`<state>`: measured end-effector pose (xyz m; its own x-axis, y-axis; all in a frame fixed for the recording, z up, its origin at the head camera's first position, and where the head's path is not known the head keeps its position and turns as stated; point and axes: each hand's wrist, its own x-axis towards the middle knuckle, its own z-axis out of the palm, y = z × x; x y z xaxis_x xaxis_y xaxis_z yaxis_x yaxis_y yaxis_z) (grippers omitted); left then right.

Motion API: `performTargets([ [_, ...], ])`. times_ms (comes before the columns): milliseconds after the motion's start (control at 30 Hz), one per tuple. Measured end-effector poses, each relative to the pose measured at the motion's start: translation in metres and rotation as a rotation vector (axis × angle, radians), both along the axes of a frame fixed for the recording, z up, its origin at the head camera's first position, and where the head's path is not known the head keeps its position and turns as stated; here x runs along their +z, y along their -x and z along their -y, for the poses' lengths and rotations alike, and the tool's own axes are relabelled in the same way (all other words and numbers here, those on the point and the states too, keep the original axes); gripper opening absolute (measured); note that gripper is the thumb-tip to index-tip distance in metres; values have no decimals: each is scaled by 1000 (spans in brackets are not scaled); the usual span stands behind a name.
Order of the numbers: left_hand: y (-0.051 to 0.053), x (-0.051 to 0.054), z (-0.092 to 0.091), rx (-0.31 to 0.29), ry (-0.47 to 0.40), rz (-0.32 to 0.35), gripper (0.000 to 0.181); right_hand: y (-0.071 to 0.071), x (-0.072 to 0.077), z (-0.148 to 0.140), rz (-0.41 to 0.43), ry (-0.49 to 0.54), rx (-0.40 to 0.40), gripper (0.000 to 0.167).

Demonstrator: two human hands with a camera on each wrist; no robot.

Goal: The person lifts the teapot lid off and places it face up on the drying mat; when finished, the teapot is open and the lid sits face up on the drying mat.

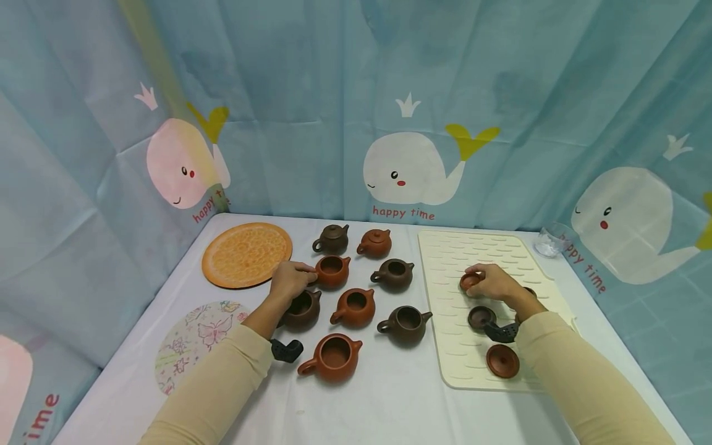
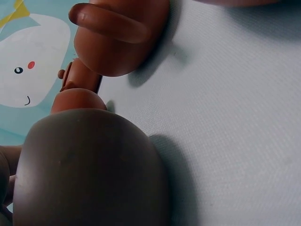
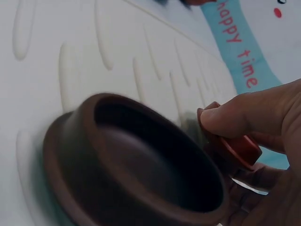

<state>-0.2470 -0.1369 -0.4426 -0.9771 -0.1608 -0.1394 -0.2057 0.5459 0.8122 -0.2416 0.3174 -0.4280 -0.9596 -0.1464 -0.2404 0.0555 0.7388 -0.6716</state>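
- Eight little teapots here, every one of them left of the cream mat (image 1: pixel 445 364), our landmark!
- Two wear lids, one dark lidded pot (image 1: pixel 334 238) and one red lidded pot (image 1: pixel 375 245), both left of the mat's far end.
- Six stand open: three dark, three red, ranged from the mat's left edge outward.
- One of those, the rearmost open red pot (image 1: pixel 334 272), has the left hand (image 1: pixel 292 281) at its handle side, thumb and fingers clamped there, well left of the mat.
- One small red lid (image 1: pixel 470 282) over the mat, and the right hand (image 1: pixel 495 283) has it, thumb and fingers pinched tight on its edge!
- Two more lids show well, lying on the mat: a dark lid (image 1: pixel 481 317), hollow side up, and a red lid (image 1: pixel 503 361) toward the near end.
- At least one further dark piece (image 1: pixel 530 291) peeks out on the mat, the right wrist blocking most of it.
- Two round placemats, far left of the mat: an orange one (image 1: pixel 247 255) and a butterfly one (image 1: pixel 191 337), the left forearm cutting across the latter.
- One clear cup (image 1: pixel 549 244), just off the mat's far right corner; behind the mat, a whale-print curtain (image 1: pixel 334 123).
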Motion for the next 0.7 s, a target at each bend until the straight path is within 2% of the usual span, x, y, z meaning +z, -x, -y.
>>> performTargets([
  [300,3,2,-1,7,-9,-1,15,1,-4,-3,11,-11,10,60],
  [467,6,6,-5,14,-3,-10,20,-1,-4,-7,5,-35,37,65],
  [600,6,13,-7,19,-7,-17,24,-4,0,-13,-6,-32,59,71],
  [700,6,18,-9,16,-5,-50,26,-7,8,-17,-21,-5,55,71],
])
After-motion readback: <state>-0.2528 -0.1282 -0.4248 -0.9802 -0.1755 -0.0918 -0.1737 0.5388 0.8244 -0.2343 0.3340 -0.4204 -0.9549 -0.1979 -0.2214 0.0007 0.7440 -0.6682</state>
